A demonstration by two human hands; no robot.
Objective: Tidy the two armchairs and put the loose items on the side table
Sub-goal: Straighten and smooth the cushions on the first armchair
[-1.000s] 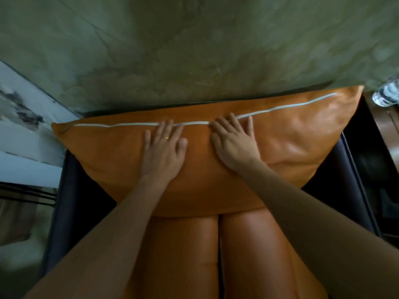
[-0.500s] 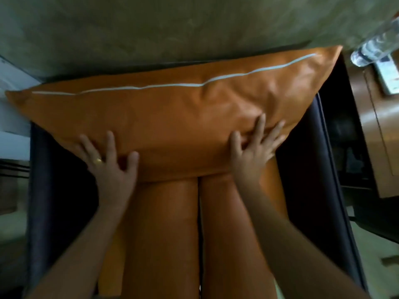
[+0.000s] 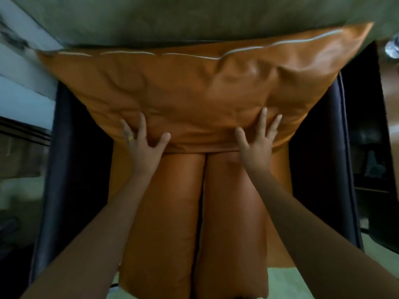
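A large orange leather cushion [image 3: 194, 91] with a white piped seam leans against the back of a dark-framed armchair [image 3: 323, 160]. Below it the orange seat [image 3: 172, 212] runs toward me in two padded rolls. My left hand [image 3: 144, 147], a ring on one finger, presses the cushion's lower left edge with spread fingers. My right hand [image 3: 257, 143] presses the lower right edge the same way. Neither hand grips anything.
A green-grey wall [image 3: 194, 16] rises behind the chair. At the right edge stands a wooden side table [image 3: 390, 87] with a clear water bottle [image 3: 391, 48] on it. Pale floor [image 3: 302, 283] shows at the bottom.
Both hands slid down from the cushion's top seam to its lower edge, spreading apart and then drawing a little closer. The view dropped lower over the seat.
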